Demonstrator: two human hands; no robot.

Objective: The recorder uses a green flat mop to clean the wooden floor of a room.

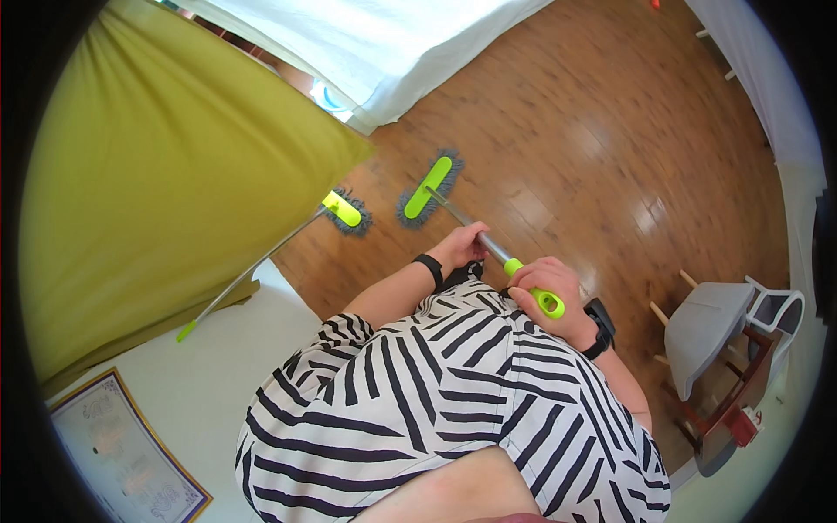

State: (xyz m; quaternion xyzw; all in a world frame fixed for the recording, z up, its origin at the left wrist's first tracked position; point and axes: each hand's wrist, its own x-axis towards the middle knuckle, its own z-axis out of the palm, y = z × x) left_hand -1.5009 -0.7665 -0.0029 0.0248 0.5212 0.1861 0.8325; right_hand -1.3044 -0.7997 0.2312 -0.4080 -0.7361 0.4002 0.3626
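Observation:
My left hand [463, 245] is wrapped around the metal pole of a flat mop, and my right hand [552, 291] grips its lime-green end handle. The mop head [429, 187], a lime-green plate over a grey fringed pad, lies on the wooden floor ahead of me. Left of it, a second mop head [344, 209] of the same kind rests by the edge of the yellow-green cloth. Its thin pole [258, 261] slants down to the left, ending in a green grip against the pale wall.
A yellow-green cloth [176, 176] hangs at the left, and a white cloth [405, 52] drapes at the top. Grey chairs [709, 327] and a reddish wooden chair [739, 392] stand at the right. White curtains line the right rim. A framed sheet bearing writing [124, 451] is at lower left.

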